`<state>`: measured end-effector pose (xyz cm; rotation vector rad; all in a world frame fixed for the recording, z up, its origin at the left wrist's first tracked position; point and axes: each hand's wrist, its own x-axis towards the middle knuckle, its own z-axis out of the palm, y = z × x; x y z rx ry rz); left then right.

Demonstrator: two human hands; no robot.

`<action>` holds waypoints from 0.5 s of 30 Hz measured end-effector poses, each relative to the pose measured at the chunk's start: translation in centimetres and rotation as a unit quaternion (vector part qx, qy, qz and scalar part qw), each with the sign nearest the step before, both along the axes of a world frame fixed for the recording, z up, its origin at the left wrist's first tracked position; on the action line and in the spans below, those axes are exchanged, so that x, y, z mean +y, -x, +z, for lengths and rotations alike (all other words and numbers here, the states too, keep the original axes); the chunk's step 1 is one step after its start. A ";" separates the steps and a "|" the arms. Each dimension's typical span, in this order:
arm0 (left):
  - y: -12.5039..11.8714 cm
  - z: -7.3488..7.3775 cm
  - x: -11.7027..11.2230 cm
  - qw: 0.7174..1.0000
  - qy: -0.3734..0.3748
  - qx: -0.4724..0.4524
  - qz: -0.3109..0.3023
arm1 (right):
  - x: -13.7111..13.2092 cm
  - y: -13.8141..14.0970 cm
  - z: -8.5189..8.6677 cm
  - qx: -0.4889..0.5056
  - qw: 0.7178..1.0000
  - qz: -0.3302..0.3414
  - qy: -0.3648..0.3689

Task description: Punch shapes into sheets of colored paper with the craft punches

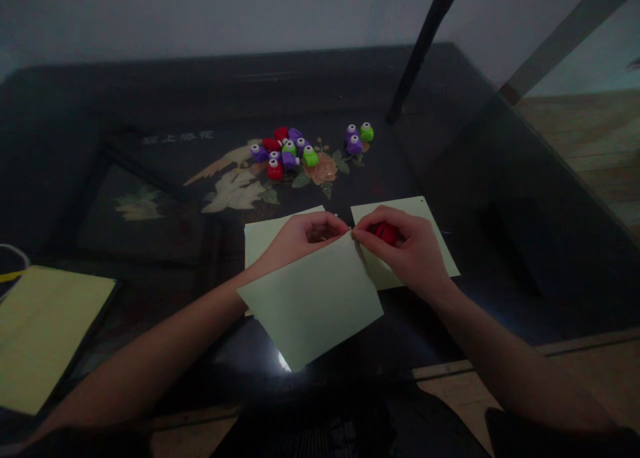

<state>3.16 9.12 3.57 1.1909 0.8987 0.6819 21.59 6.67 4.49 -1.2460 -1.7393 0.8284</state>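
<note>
My left hand (300, 239) pinches the upper corner of a pale green paper sheet (313, 305) and holds it lifted above the dark glass table (150, 98). My right hand (407, 245) is closed round a small red paper punch (386, 232), which meets the same corner of the sheet. Two more pale green sheets lie flat beneath: one (265, 235) under my left hand, one (430, 245) under my right hand.
A heap of small red, purple and green punches (285, 150) lies further back, with three more punches (357, 137) to its right. A yellow pad (45, 328) rests at the left edge. A dark pole (423, 45) leans at the back right.
</note>
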 end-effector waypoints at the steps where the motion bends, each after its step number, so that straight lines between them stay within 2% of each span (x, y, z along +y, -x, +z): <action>1: 0.0 0.0 0.0 1.000 -0.003 0.006 0.004 | 0.0 0.0 0.0 -0.002 1.000 0.000 -0.003; 15: 0.0 -0.2 0.0 1.000 -0.001 -0.003 0.017 | 0.0 -0.1 0.0 -0.030 0.999 0.014 -0.015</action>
